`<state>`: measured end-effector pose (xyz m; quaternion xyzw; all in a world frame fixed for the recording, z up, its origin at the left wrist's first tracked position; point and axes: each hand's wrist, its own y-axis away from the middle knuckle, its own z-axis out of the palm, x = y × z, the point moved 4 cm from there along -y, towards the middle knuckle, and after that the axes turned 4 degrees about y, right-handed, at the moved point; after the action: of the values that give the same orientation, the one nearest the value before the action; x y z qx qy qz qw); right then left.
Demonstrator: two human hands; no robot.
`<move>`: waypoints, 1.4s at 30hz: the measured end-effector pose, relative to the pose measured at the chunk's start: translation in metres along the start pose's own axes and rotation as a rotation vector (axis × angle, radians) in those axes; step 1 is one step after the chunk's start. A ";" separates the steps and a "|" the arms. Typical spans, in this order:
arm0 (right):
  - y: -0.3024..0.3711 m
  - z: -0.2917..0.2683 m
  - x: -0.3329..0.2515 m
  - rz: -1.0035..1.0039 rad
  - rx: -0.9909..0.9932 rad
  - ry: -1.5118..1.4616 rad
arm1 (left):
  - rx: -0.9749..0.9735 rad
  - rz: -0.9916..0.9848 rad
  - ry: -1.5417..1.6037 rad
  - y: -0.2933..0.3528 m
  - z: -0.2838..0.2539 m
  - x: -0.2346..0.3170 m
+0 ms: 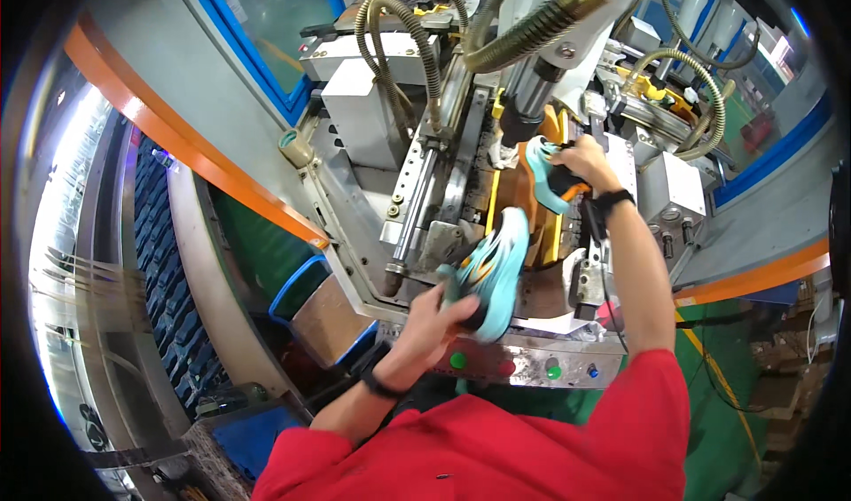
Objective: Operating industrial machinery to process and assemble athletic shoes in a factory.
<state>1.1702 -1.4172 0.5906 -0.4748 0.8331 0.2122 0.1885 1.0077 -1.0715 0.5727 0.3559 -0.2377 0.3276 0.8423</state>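
Note:
My left hand (433,325), fingers wrapped round the heel end, holds a light-blue running shoe (505,279) with white and orange accents in front of the press machine. The shoe is tilted with its toe pointing away from me. Further off to the right, my right hand (585,166) grips a second light-blue shoe (541,177), whose black and orange part lies by my fingers. That shoe is over the brown pads (507,201) of the machine, just below a dark metal press cylinder (523,115). Whether it touches the pads I cannot tell.
A control panel (572,370) with green and red buttons runs along the machine's front. Grey blocks (359,111) and a ribbed hose (532,40) surround the work area. At the left are an orange rail (191,160), a dark-slatted conveyor (168,262) and a blue-framed stool (330,319).

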 end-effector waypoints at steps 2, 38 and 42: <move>-0.026 0.052 -0.018 -0.059 0.035 0.186 | 0.100 0.047 -0.009 0.058 -0.023 0.016; 0.183 -0.077 -0.115 -0.751 1.128 -0.401 | 0.729 0.514 0.307 0.219 -0.110 -0.076; 0.035 -0.163 -0.135 -0.915 0.829 -0.738 | 0.654 0.521 0.307 0.206 -0.104 -0.078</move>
<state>1.1862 -1.3921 0.8036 -0.5628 0.4447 -0.0752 0.6928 0.8241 -0.9127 0.5491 0.4789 -0.0758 0.6361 0.6003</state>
